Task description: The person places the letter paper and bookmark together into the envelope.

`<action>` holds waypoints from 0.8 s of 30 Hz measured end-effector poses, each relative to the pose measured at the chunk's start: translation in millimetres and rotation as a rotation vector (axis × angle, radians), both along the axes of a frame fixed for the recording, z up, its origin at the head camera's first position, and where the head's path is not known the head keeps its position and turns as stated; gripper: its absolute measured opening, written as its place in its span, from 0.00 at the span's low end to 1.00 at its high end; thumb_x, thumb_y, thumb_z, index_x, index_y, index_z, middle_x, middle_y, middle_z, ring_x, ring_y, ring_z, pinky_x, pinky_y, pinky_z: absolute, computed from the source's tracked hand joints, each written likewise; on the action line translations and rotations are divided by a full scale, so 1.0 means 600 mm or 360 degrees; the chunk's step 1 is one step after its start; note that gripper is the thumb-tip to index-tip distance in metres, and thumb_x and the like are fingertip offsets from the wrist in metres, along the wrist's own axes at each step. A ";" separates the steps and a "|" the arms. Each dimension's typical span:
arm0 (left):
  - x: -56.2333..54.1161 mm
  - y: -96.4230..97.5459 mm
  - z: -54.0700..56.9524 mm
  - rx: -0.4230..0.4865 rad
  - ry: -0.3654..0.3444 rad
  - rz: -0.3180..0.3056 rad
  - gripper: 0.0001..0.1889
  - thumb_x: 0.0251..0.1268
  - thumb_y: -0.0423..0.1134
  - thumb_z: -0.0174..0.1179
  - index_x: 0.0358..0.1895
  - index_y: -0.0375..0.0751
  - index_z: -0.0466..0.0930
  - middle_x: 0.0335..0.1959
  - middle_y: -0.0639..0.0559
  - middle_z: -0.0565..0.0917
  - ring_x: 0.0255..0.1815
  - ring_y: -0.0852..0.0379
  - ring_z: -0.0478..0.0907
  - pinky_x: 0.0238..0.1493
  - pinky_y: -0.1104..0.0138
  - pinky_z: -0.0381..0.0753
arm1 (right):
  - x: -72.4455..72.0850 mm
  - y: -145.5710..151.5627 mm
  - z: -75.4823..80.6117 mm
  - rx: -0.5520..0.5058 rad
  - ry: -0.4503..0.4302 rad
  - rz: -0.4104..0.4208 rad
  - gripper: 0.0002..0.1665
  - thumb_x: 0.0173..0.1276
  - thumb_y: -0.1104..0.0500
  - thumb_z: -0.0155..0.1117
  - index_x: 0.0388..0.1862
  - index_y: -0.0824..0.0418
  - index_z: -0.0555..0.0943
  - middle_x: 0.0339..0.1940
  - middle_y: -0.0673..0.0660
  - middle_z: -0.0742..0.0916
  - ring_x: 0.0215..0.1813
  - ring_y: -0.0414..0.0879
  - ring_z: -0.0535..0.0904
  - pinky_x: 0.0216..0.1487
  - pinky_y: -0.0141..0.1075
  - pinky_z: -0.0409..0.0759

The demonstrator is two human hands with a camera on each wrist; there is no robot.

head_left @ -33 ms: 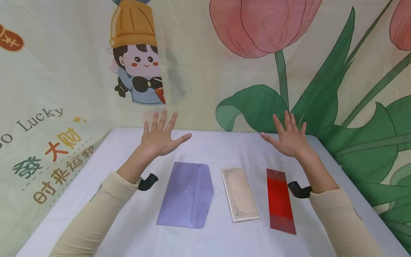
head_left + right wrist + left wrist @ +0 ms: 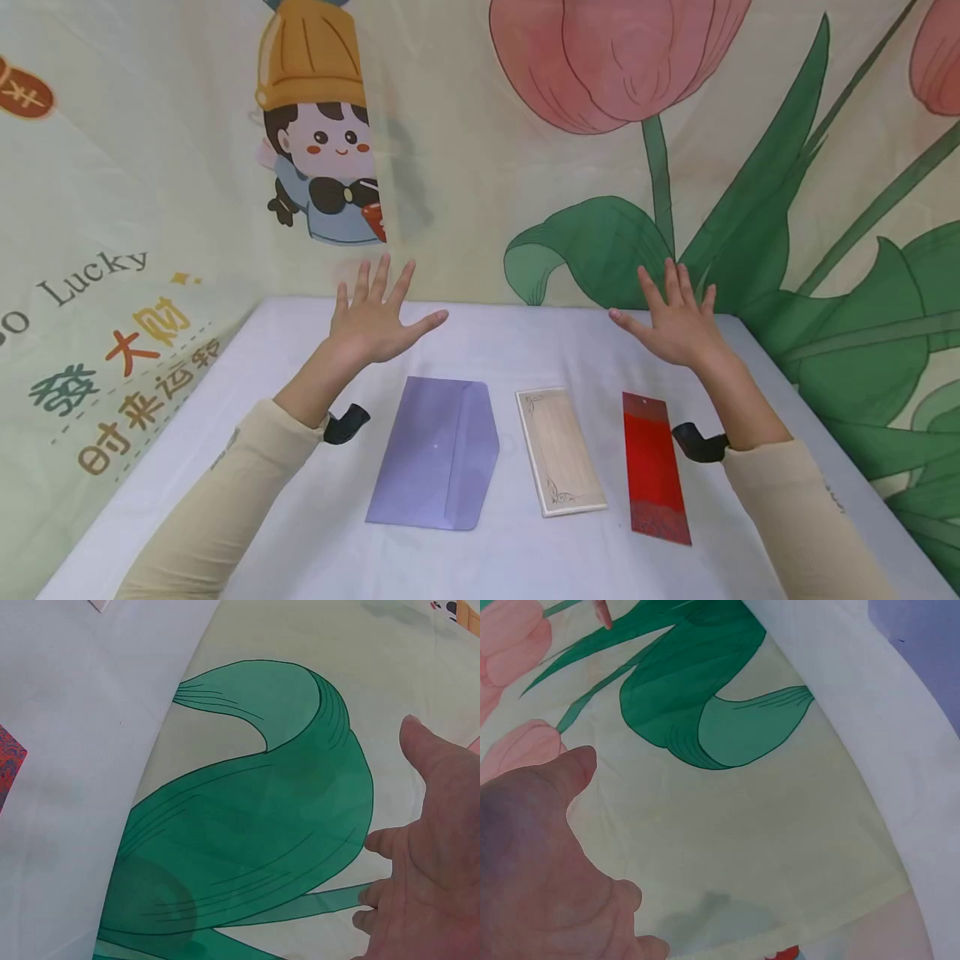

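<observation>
My left hand (image 2: 369,325) is held up over the far left of the table, fingers straight and spread, holding nothing. Its palm and thumb fill the lower left of the left wrist view. On the far right, my right hand (image 2: 678,327) is raised the same way, with nothing in it. A purple envelope (image 2: 420,454) lies nearest the left hand, its flap side toward the middle. Beside it is a pale wood-coloured card (image 2: 561,452) with corner ornaments. A red strip (image 2: 655,467) with a small hole at its top lies below the right hand.
A white cloth covers the table (image 2: 517,567). Behind it hangs a printed backdrop (image 2: 450,167) with tulips, a cartoon figure and lettering. Black wrist mounts (image 2: 347,424) show by both sleeves.
</observation>
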State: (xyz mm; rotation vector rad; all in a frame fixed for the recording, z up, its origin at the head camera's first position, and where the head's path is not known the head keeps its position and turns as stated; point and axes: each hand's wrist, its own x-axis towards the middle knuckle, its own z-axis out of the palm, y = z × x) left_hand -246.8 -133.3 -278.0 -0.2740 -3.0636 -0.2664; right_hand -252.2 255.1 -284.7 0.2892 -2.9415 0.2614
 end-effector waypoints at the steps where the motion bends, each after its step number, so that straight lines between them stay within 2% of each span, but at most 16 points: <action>1: 0.001 -0.001 -0.001 -0.0005 -0.0001 -0.0002 0.49 0.53 0.77 0.31 0.73 0.55 0.27 0.73 0.44 0.27 0.70 0.43 0.19 0.61 0.42 0.23 | 0.002 -0.001 0.000 -0.0003 -0.0005 -0.0004 0.54 0.63 0.30 0.42 0.74 0.64 0.43 0.71 0.73 0.39 0.70 0.67 0.29 0.56 0.67 0.23; 5: 0.005 -0.006 -0.002 -0.0003 -0.0002 -0.0008 0.48 0.54 0.76 0.31 0.73 0.55 0.28 0.73 0.42 0.29 0.70 0.43 0.19 0.61 0.42 0.24 | 0.013 -0.007 -0.002 -0.0024 -0.0001 -0.0001 0.53 0.64 0.33 0.45 0.73 0.66 0.44 0.71 0.74 0.41 0.70 0.68 0.31 0.57 0.67 0.24; 7: 0.012 -0.008 -0.004 0.0015 0.0006 -0.0004 0.47 0.56 0.74 0.32 0.74 0.54 0.30 0.73 0.40 0.31 0.70 0.41 0.22 0.62 0.41 0.27 | 0.024 -0.016 -0.001 -0.0025 0.0023 0.0007 0.51 0.64 0.36 0.50 0.72 0.68 0.48 0.70 0.76 0.45 0.70 0.70 0.35 0.57 0.68 0.27; 10: 0.030 -0.010 -0.013 0.0048 0.0027 0.0009 0.45 0.60 0.70 0.36 0.74 0.51 0.34 0.73 0.36 0.37 0.71 0.35 0.30 0.62 0.39 0.35 | 0.049 -0.040 -0.005 -0.0018 0.0059 0.0043 0.47 0.63 0.43 0.56 0.69 0.73 0.55 0.68 0.78 0.55 0.68 0.72 0.45 0.57 0.70 0.35; 12: 0.046 -0.007 -0.027 0.0061 0.0056 0.0018 0.44 0.62 0.66 0.41 0.74 0.47 0.38 0.72 0.32 0.43 0.70 0.32 0.36 0.61 0.38 0.42 | 0.069 -0.064 -0.015 -0.0067 0.0041 0.0078 0.45 0.62 0.46 0.59 0.68 0.73 0.58 0.66 0.77 0.60 0.67 0.71 0.51 0.58 0.69 0.38; 14: 0.066 -0.003 -0.050 0.0072 0.0078 0.0020 0.43 0.62 0.64 0.44 0.74 0.44 0.41 0.71 0.30 0.47 0.69 0.30 0.41 0.60 0.37 0.47 | 0.091 -0.092 -0.033 -0.0138 -0.0003 0.0128 0.44 0.61 0.47 0.60 0.67 0.72 0.59 0.66 0.75 0.63 0.66 0.69 0.55 0.60 0.67 0.40; 17: 0.096 0.009 -0.096 0.0100 0.0073 0.0007 0.43 0.61 0.62 0.47 0.73 0.43 0.45 0.70 0.31 0.50 0.68 0.29 0.43 0.58 0.36 0.49 | 0.124 -0.142 -0.072 -0.0273 -0.0100 0.0203 0.45 0.61 0.46 0.61 0.69 0.68 0.59 0.68 0.70 0.63 0.68 0.65 0.56 0.64 0.61 0.42; 20: 0.123 0.021 -0.142 0.0098 0.0001 -0.0013 0.43 0.61 0.63 0.47 0.74 0.45 0.45 0.71 0.32 0.49 0.69 0.30 0.42 0.58 0.36 0.48 | 0.153 -0.192 -0.115 -0.0344 -0.0181 0.0274 0.45 0.60 0.44 0.62 0.69 0.66 0.60 0.69 0.66 0.63 0.68 0.62 0.56 0.65 0.56 0.48; 24: 0.147 0.034 -0.191 0.0066 -0.0058 -0.0055 0.42 0.61 0.63 0.48 0.73 0.44 0.48 0.70 0.32 0.50 0.68 0.29 0.41 0.57 0.35 0.47 | 0.174 -0.246 -0.171 -0.0393 -0.0194 0.0384 0.44 0.60 0.45 0.62 0.68 0.68 0.62 0.68 0.67 0.64 0.68 0.62 0.58 0.64 0.53 0.54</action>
